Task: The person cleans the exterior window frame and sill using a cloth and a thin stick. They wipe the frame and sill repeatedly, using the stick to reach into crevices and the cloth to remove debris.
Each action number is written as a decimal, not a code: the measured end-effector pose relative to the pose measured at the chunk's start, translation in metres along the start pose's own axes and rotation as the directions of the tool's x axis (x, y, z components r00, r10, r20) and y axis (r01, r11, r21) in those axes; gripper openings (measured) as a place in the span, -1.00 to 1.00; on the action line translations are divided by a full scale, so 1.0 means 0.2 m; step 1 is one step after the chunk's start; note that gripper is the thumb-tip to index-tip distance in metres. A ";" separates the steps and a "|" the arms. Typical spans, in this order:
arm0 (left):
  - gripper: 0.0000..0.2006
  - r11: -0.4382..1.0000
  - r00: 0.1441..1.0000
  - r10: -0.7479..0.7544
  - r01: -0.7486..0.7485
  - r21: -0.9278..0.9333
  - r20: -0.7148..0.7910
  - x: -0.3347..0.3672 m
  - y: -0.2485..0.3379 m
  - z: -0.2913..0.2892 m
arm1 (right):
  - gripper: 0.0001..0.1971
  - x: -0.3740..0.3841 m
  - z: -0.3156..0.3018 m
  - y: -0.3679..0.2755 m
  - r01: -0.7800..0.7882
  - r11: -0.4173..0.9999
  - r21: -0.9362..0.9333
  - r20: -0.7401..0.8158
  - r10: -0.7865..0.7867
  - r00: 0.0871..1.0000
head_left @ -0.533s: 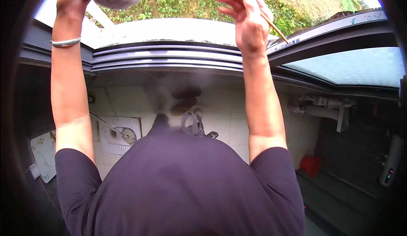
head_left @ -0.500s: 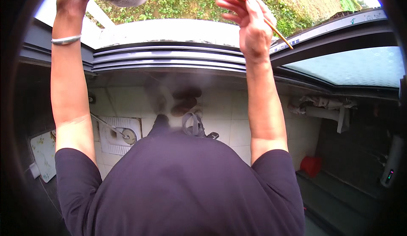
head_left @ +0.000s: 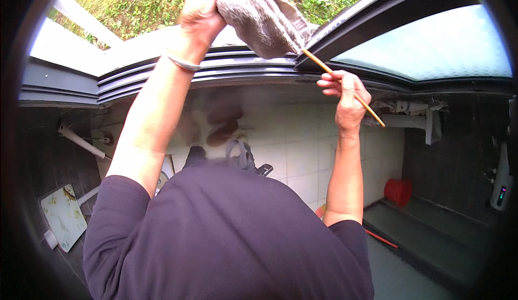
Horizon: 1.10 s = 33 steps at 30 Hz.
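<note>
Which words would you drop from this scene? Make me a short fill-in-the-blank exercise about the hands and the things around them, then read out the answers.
1. The left hand grips the grey cloth, while the thin stick is held in the person's ____ hand.
2. The bangle is worn on the person's ____ wrist.
3. The bucket-like container low on the picture's right side is coloured ____.

Missing words: right; left; red.

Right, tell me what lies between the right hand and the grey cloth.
Head view: a thin wooden stick runs from the right hand to the grey cloth, dark window frame behind.
</note>
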<state>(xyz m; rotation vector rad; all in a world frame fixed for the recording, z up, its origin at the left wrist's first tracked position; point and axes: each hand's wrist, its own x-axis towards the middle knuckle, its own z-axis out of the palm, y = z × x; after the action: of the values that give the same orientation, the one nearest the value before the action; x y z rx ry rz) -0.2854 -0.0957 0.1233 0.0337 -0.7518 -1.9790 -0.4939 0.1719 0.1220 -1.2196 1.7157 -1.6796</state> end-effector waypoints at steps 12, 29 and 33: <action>-0.83 0.983 0.982 -0.102 0.124 0.135 -0.158 -0.15 -0.32 -0.06 | -0.73 0.03 0.11 -0.03 0.001 0.983 -0.183 0.065 0.011 0.998; -0.84 0.964 0.980 -0.098 0.136 0.226 -0.173 -0.37 0.15 -0.19 | -0.51 0.49 0.53 0.20 -0.406 0.865 -0.296 0.464 0.501 0.730; -0.75 0.798 0.993 -0.010 0.078 0.597 -0.117 -0.33 0.53 -0.43 | -0.51 0.31 1.10 0.27 -0.454 0.889 -0.054 0.591 0.395 0.703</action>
<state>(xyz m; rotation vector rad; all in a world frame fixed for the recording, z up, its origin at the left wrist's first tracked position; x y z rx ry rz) -0.1395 -0.1198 0.0900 0.5410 -1.2920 -1.6859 -0.3624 -0.0087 0.0522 -1.0406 1.3596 -0.9491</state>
